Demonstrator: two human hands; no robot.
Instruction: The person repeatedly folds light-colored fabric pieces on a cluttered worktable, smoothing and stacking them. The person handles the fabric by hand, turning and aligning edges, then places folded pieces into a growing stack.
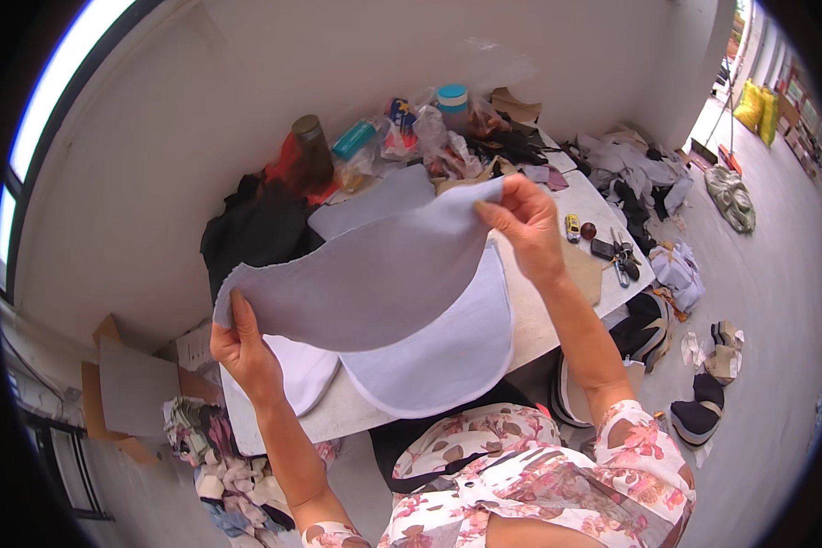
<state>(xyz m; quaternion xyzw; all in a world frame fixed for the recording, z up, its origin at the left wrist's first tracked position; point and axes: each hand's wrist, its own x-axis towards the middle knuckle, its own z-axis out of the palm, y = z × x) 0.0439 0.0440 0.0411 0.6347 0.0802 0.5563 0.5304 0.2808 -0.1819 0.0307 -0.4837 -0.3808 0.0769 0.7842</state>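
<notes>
Fingers of left hand [247,352] and right hand [525,224] pinch opposite ends of a curved grey fabric piece [365,279], held up over the white bench [539,320] w/ white rounded fabric pieces [429,361] beneath. Bench back cluttered: brown bottle [312,146], teal-lidded jar [453,100], contents unclear. Grey floor [776,301] at right, shoes scattered.

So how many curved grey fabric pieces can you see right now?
3: one curved grey fabric piece held up by both hands, one flat beneath, one behind by the clutter. More may be hidden.
</notes>
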